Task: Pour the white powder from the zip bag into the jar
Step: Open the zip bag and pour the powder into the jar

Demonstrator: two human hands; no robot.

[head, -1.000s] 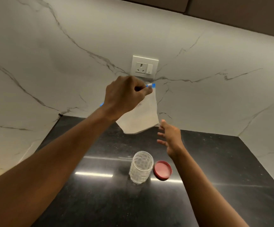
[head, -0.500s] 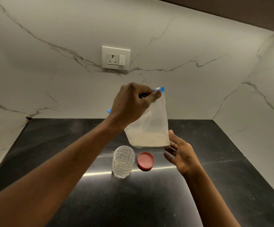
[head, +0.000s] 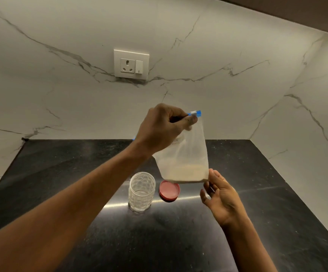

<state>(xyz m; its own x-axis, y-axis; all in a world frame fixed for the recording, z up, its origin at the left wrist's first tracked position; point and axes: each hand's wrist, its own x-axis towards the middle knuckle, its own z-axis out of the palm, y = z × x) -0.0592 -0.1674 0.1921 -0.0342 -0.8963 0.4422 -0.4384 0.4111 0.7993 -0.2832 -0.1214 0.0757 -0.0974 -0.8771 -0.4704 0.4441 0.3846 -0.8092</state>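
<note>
Your left hand is raised over the counter, its fingers pinched tight on the top edge of the bag, right at the blue zip slider. The bag hangs upright from that grip, clear of the counter, with the powder settled in its bottom. Your right hand is open, palm turned toward the bag, fingers spread and loosely curled; the fingertips sit just beside the bag's lower right corner, and you cannot tell whether they touch it. The jar stands upright on the counter, uncapped, below and to the left of the bag. The red lid lies flat just to the right of the jar, partly hidden behind the bag's lower edge. A socket sits on the far wall.
</note>
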